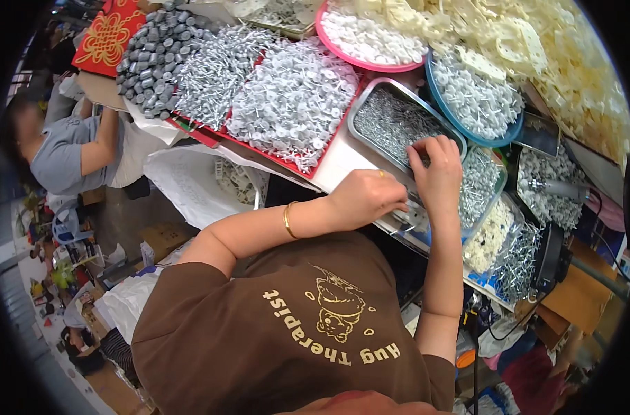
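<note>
A: What did you have at the hands on your feed?

B: I had the right hand (436, 155) bent over the right-hand end of a metal tray (360, 104), thumb and fingertips turned in; I couldn't tell whether they gripped a piece. The left hand (370, 197) hung near it, fingers curled, and I couldn't make out anything between those tips either.

A: And the pieces?

B: Small metal pins (398, 121), heaped loose inside that tray.

A: How did you reckon they would handle?

B: Light and stiff, I judged, hard to damage, but slick enough to roll out of a loose pinch. I'd have taken one across the middle of its shank, thumb against forefinger, from the top of the heap.

A: What lay farther out?

B: Beyond the tray, a blue bowl (491, 142) and a pink basin (391, 68) held whitish pieces; to its left, a red tray (340, 124) was full of white pieces with metal nails. White tabletop (335, 166) showed between the two trays.
</note>
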Available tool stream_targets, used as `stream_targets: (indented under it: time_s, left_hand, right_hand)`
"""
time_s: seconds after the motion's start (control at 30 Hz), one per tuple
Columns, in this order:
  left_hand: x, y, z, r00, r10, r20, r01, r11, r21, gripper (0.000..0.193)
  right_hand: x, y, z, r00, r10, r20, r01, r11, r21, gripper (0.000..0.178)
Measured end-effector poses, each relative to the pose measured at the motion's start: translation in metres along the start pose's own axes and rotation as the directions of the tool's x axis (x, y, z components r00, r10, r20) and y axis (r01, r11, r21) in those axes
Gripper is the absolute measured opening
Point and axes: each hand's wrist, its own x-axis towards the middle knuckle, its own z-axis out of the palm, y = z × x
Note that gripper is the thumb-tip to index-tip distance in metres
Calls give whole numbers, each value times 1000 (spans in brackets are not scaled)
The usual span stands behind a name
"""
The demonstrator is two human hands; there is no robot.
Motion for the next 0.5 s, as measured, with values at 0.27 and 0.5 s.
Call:
stream_targets:
  time_s: [0.27, 0.5]
  left_hand:
    - [22, -41, -43, 998, -1, -60, 6, 996, 93, 16]
    - [99, -202, -226, 857, -170, -486, 503, 81, 860, 20]
  right_hand:
    - [-17, 5, -18, 964, 256, 70, -266, 927, 264, 10]
    - [-36, 1, -32, 939, 343, 29, -321, 841, 434, 18]
